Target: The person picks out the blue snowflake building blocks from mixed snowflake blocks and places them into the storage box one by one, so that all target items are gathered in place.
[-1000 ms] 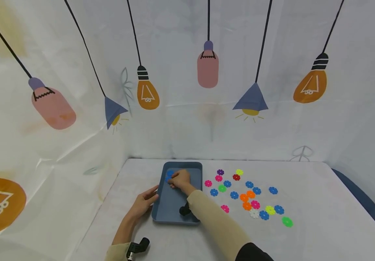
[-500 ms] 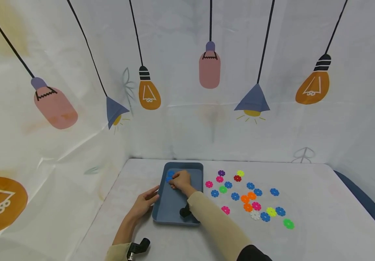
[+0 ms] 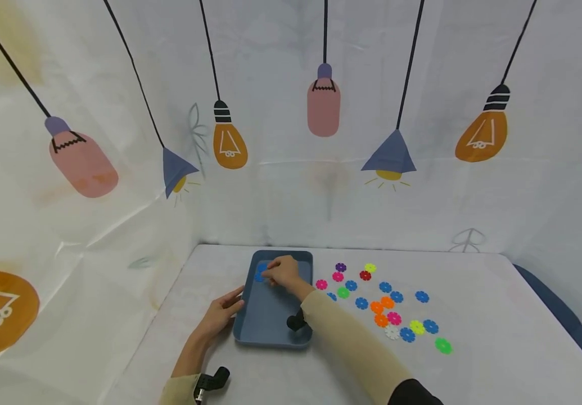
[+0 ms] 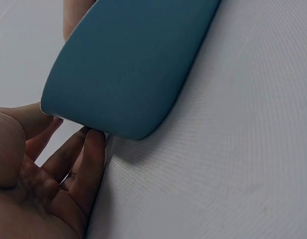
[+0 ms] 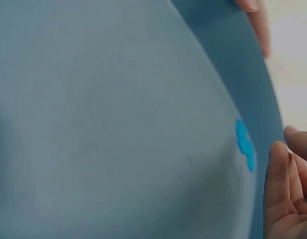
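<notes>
Blue discs lie in the tray's far-left corner; several blue ones remain on the table. My right hand hovers there, fingers relaxed; my left hand steadies the tray's left rim, fingers straight.

From head height we look forward and down across the desk toward the far wall. Our left wrist view sits very near the tray, at its outer left wall. Our right wrist view looks closely into that same tray.
</notes>
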`<action>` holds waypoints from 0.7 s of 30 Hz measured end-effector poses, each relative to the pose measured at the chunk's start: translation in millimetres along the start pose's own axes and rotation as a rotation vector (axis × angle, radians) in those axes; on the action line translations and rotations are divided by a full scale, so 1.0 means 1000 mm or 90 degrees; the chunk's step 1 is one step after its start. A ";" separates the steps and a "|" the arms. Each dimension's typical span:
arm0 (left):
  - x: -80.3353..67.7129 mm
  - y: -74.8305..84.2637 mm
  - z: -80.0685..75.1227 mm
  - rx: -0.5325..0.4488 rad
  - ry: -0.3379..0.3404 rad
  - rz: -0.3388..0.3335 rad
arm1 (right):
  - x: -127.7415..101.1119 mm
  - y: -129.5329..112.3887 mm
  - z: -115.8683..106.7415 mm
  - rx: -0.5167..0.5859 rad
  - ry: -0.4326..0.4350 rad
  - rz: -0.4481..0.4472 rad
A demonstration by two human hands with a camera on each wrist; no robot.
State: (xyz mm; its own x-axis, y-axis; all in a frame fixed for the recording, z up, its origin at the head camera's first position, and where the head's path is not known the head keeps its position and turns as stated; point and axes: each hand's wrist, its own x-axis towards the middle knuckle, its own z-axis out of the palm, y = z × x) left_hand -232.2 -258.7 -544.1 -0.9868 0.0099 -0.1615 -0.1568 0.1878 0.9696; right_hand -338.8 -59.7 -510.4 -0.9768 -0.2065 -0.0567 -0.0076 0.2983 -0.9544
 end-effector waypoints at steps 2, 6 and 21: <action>0.000 0.000 0.000 0.004 0.000 -0.009 | -0.002 -0.005 -0.009 -0.005 -0.003 -0.008; 0.002 0.003 0.001 0.015 -0.002 -0.015 | -0.006 -0.013 -0.028 -0.004 -0.016 -0.029; 0.001 0.004 0.001 0.027 0.006 -0.021 | -0.025 -0.021 -0.092 -0.049 -0.056 -0.050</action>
State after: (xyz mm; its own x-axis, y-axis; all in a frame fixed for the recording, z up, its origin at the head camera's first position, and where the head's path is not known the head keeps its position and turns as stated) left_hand -234.1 -256.7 -540.9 -0.9815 -0.0069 -0.1916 -0.1881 0.2287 0.9552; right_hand -333.6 24.7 -462.0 -0.9499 -0.3123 -0.0114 -0.1031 0.3477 -0.9319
